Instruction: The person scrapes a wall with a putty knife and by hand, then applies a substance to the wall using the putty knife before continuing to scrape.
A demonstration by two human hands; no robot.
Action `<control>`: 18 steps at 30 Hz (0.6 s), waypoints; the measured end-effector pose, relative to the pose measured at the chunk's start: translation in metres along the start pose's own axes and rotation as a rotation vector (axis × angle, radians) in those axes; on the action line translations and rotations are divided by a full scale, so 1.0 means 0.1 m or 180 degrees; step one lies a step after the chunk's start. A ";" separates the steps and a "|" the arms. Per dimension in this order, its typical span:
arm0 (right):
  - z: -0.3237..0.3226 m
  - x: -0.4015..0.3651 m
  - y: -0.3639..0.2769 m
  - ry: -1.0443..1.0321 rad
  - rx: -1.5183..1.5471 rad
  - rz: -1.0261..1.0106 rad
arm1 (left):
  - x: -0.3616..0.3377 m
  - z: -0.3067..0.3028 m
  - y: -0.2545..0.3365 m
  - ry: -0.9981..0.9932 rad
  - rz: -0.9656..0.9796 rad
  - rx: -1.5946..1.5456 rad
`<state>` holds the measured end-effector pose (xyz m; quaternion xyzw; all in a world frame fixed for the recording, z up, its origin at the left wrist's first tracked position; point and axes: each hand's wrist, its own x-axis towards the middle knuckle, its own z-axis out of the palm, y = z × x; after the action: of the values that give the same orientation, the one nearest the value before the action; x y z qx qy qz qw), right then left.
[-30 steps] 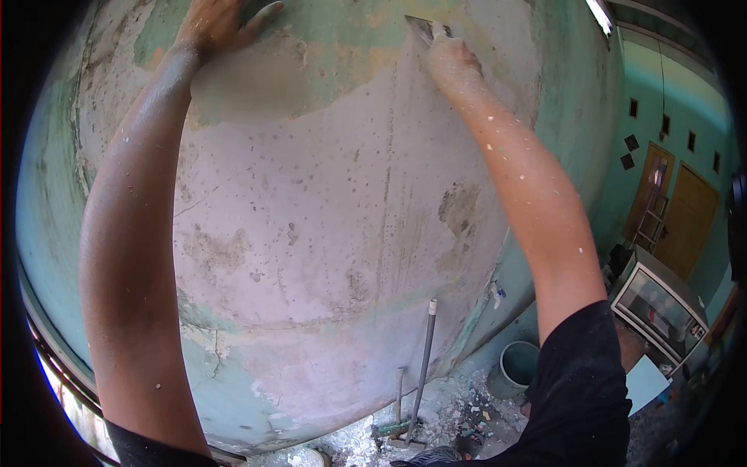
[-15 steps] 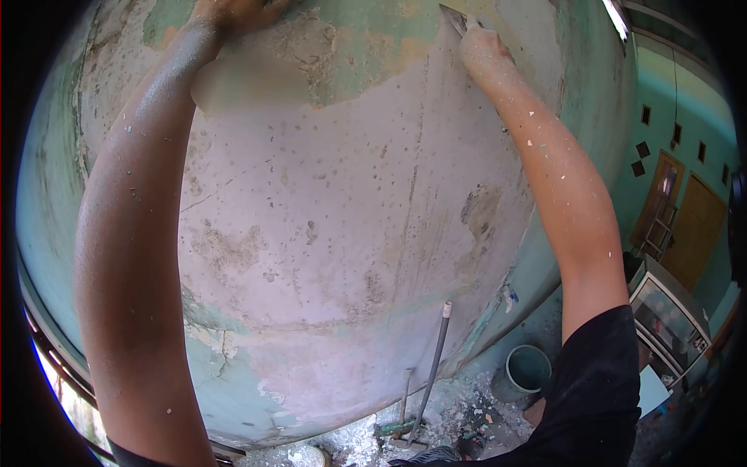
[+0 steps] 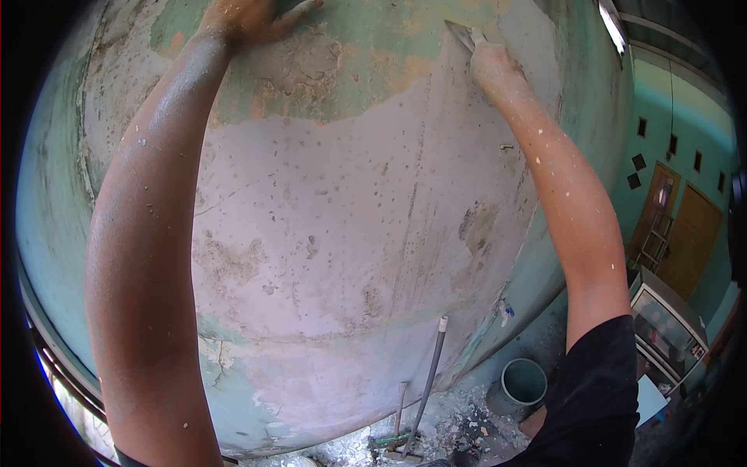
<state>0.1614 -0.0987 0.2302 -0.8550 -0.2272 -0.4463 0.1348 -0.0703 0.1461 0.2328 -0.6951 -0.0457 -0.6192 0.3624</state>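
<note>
My right hand (image 3: 495,68) is closed round a scraper (image 3: 460,34), its metal blade against the wall (image 3: 350,210) at the upper right, where green paint meets bare pale plaster. My left hand (image 3: 250,19) lies against the wall at the top left, fingers stretched out and holding nothing. Below it is a rough patch (image 3: 299,62) of broken plaster. Green and orange paint (image 3: 389,58) still covers the upper wall between my hands, with a ragged lower edge. White flecks stick to both forearms.
Paint chips (image 3: 467,424) litter the floor. A long-handled tool (image 3: 429,381) and a shorter-handled one (image 3: 401,409) lean on the wall's foot. Right of them stand a bucket (image 3: 523,383) and a glass-fronted cabinet (image 3: 671,323). A ladder (image 3: 655,243) is by the doors.
The view has tilted up slightly, so more of my left hand shows. My right hand stays shut on the scraper at nearly the same paint edge.
</note>
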 end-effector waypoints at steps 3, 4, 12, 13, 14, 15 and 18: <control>0.07 -0.13 0.03 -0.0103 -0.0142 -0.0068 | -0.01 0.00 0.03 0.0005 -0.0014 0.0025; 0.11 -0.12 0.02 -0.0093 -0.0167 -0.0074 | -0.01 0.00 0.03 -0.0015 -0.0015 0.0071; 0.03 0.10 -0.05 0.0168 0.0048 0.0087 | -0.04 -0.09 0.10 -0.0120 -0.0126 -0.0002; 0.06 0.06 -0.04 0.0163 0.0045 0.0087 | -0.04 -0.10 0.10 -0.0121 -0.0125 -0.0012; 0.09 0.02 -0.02 0.0050 -0.0006 0.0057 | -0.04 -0.11 0.10 -0.0107 -0.0131 -0.0015; 0.09 -0.04 -0.02 -0.0055 -0.0064 0.0024 | -0.05 -0.11 0.10 -0.0087 -0.0145 -0.0013; 0.10 -0.33 -0.05 -0.0215 -0.0209 -0.0061 | -0.05 -0.10 0.10 -0.0068 -0.0152 0.0037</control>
<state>0.1492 -0.0989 0.1970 -0.8713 -0.2250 -0.4256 0.0946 -0.0744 0.1354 0.2233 -0.6983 -0.0698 -0.6199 0.3510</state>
